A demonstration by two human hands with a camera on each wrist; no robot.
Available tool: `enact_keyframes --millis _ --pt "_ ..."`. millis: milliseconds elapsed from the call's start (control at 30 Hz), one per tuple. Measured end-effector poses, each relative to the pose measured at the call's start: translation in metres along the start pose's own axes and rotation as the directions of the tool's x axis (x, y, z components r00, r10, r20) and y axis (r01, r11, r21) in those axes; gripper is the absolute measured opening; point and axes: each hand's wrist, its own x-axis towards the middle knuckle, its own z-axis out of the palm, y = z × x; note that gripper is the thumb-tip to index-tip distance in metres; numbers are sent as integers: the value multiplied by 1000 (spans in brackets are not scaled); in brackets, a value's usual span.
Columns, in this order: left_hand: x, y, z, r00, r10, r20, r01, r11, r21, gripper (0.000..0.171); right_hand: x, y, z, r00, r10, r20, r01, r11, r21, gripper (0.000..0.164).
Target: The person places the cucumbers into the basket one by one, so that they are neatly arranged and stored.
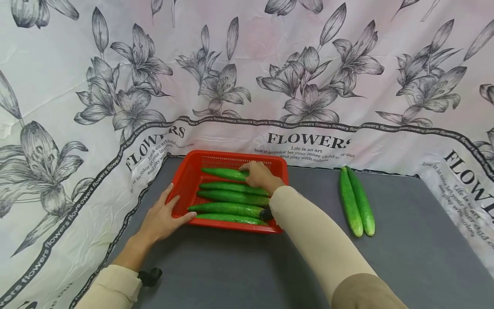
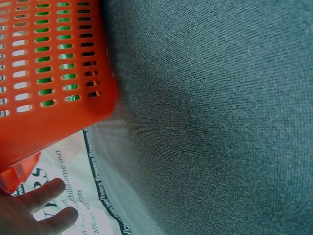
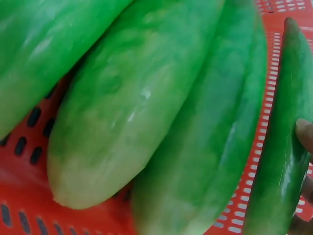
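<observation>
A red plastic basket with slotted walls holds several green cucumbers lying side by side. My right hand reaches in at the back and grips the rearmost cucumber. In the right wrist view, the thumb presses on that cucumber, and the other fingertips curl at its far side. My left hand rests against the basket's front left corner, fingers spread and fairly straight. The left wrist view shows two straight fingers of the left hand beside the basket.
Two more cucumbers lie together on the grey tabletop, to the right of the basket. A white flower-printed sheet hangs behind the table and along its sides.
</observation>
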Motion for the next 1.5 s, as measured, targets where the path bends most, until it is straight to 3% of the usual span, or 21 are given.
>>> enact_keyframes --millis 433,700,1000,1500 --pt "0 2 3 1000 2 -5 -2 1000 -3 85 0 7 4 998 66 3 -66 995 -74 49" --pt "1 1 2 1000 -4 -6 4 1000 4 85 0 6 3 999 45 15 -44 996 -71 46" --pt "2 0 -1 1000 -12 4 12 1000 5 86 -8 -7 -16 999 -30 31 30 999 -26 41" --pt "0 0 1 1000 -7 2 7 1000 11 86 -48 -25 -54 993 -113 -39 114 993 18 40"
